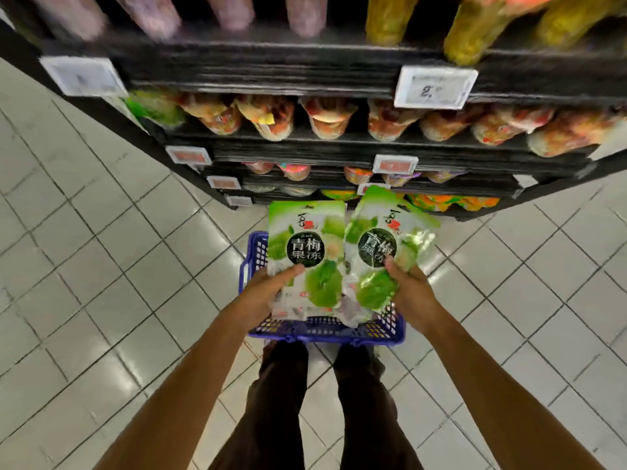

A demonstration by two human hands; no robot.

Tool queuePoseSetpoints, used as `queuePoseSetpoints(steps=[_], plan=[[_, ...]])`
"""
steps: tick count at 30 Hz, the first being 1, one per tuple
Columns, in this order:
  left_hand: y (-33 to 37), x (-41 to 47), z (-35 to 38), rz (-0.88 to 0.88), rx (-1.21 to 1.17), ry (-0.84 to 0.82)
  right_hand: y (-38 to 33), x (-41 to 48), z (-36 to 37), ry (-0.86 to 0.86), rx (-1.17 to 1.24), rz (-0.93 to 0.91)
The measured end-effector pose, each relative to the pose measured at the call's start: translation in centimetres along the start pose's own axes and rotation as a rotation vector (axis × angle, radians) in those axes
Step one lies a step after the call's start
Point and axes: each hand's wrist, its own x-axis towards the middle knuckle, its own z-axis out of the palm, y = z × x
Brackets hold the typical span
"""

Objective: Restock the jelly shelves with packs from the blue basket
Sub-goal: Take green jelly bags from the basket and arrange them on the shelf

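Left hand (271, 293) grips the left pack (305, 245) at its lower edge, thumb on the front, fingers hidden behind. Right hand (412, 293) grips the right pack (383, 242) the same way, thumb on the front, other fingers out of sight. Both packs green, side by side, edges touching or nearly; the right one is tilted and glare blurs its print. They are held over the basket (325, 330), blue, on the floor (101, 266) before the legs (285, 401). Only its near rim and left wall show, and the contents are mostly covered, with a bit of pale wrapper between the packs. Shelves (305, 144) ahead are motion-blurred: orange and red packs on the middle rows, the top row cut off by the frame, the lowest rows partly behind the packs. Tags (436, 87) mostly unreadable.
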Motion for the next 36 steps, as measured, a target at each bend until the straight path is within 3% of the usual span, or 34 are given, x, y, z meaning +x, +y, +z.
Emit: queuePoseSetpoints(steps=[9, 13, 17, 23, 32, 36], plan=[[18.8, -18.3, 4.3, 0.346, 0.139, -0.152, -18.9, -16.4, 7.5, -0.207, 0.145, -0.089], [24.6, -24.4, 5.6, 0.57, 0.148, -0.218, -23.9, -22.2, 9.7, -0.328, 0.192, -0.267], [29.0, -29.4, 6.3, 0.776, 0.198, -0.28, -27.8, -25.6, 11.3, -0.358, 0.091, -0.452], [34.7, -34.9, 7.6, 1.066, 0.183, -0.265, -35.1, -31.1, 14.9, -0.524, 0.1, -0.736], [44.4, -45.2, 8.8, 1.447, 0.149, -0.213, -45.0, -41.0, 20.4, -0.423, 0.137, -1.087], [47.5, -50.0, 9.2, 1.557, 0.155, -0.206, -48.1, -45.3, 22.4, -0.36, 0.026, -1.241]])
